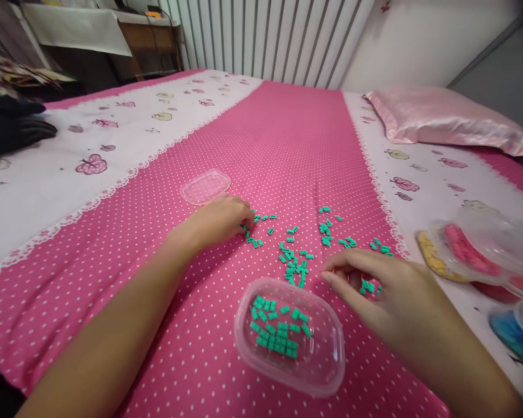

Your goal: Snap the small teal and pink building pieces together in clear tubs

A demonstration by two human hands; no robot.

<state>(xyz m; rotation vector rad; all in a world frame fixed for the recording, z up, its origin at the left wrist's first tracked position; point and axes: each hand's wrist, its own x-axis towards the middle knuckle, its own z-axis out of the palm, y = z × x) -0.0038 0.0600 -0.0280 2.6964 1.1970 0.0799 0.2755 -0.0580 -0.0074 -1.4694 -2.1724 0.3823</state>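
Note:
Small green toy building bricks point(291, 271) lie scattered in loose clusters on the pink dotted bedsheet. My left hand point(230, 216) reaches down at the far-left cluster, fingers curled together with bricks around the tips; whatever they pinch is hidden. Right of the middle cluster, my right hand point(377, 284) hovers with thumb and index fingertips brought together and the other fingers curled under; I cannot make out anything between them. More bricks point(368, 286) show beside its curled fingers. Nearest me, a clear plastic container point(326, 363) stands without its lid, with several green bricks inside.
A clear lid point(206, 187) lies flat beyond my left hand. At the right are plastic containers with yellow point(436, 255), red point(470, 249) and blue point(512, 337) contents. A pink pillow point(448, 116) rests at the back right; dark gloves or cloth point(13, 128) lie at the left.

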